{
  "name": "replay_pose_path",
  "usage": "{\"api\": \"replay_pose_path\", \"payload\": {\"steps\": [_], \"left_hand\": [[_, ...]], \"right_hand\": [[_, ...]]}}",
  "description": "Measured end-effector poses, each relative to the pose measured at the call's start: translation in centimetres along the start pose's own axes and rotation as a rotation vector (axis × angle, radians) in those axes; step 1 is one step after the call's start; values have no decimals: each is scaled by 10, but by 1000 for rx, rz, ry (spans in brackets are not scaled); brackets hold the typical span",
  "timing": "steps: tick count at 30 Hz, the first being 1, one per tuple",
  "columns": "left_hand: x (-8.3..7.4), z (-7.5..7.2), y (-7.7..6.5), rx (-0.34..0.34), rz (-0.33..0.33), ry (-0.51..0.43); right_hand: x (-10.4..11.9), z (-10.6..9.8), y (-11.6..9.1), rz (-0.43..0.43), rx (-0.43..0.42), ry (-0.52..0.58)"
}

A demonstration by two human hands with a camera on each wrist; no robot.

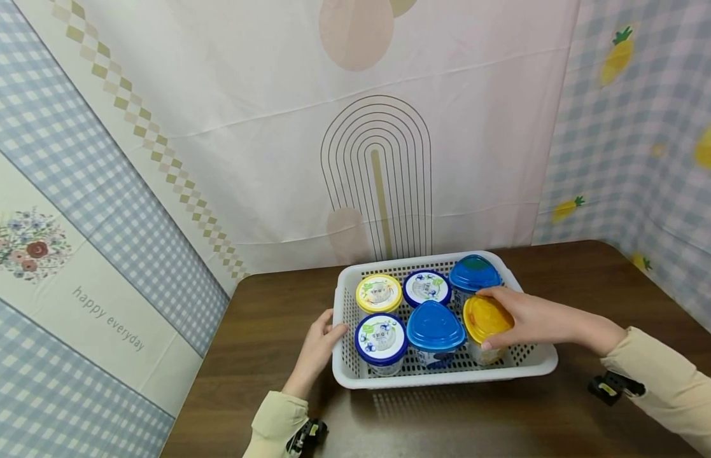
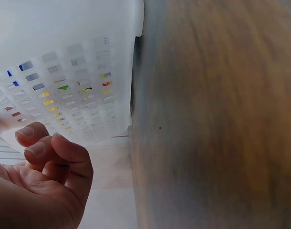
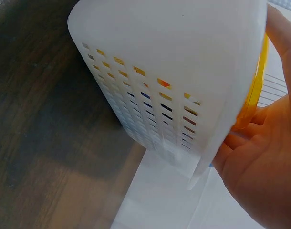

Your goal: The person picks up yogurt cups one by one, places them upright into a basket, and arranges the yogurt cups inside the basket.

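Observation:
A white plastic basket (image 1: 441, 383) with perforated walls stands on the brown table and holds several lidded tubs. My right hand (image 1: 529, 318) reaches over the basket's right side and grips a tub with a yellow lid (image 1: 484, 317), thumb on the near side and fingers on the far side. Part of that yellow lid (image 3: 254, 95) shows past the rim in the right wrist view. At the left end, my left hand (image 1: 321, 340) holds the basket's rim, thumb over the top. Its fingers (image 2: 71, 152) are curled beside the basket wall in the left wrist view.
Beside the gripped tub are a blue-lidded tub (image 1: 435, 326) and another blue-lidded tub (image 1: 474, 272) behind. Round tubs fill the left: a yellow-rimmed one (image 1: 379, 293), a blue-rimmed one (image 1: 426, 287) and another blue-rimmed one (image 1: 381, 339). A patterned cloth (image 1: 475, 159) hangs behind the table (image 1: 252, 356).

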State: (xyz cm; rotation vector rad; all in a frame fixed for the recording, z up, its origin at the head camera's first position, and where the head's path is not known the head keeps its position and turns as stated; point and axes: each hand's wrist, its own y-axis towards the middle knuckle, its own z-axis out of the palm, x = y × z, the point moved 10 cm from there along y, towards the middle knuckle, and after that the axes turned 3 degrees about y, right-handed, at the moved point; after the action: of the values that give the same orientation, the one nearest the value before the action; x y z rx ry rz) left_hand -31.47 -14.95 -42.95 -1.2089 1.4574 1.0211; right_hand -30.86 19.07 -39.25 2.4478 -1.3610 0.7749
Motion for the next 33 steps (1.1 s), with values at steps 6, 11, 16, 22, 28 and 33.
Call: {"api": "replay_pose_path", "payload": {"steps": [6,11,16,22,28,33], "left_hand": [[0,-1,0,-3,-4,7],[1,0,0,-4,-2,0],[1,0,0,-5,0,-4],[1,0,0,-3,1,-2],[1,-1,0,-7,-2,9],[1,0,0,3,-2,3]], "right_hand": [[0,0,1,0,0,-19],[3,-1,1,-17,-2,-25],[5,-3,0,-29,-4,-37],[4,-2,0,-6,10,-42],[5,-3,-1,-9,20,-22],[4,-3,-5,-22,24,6]]}}
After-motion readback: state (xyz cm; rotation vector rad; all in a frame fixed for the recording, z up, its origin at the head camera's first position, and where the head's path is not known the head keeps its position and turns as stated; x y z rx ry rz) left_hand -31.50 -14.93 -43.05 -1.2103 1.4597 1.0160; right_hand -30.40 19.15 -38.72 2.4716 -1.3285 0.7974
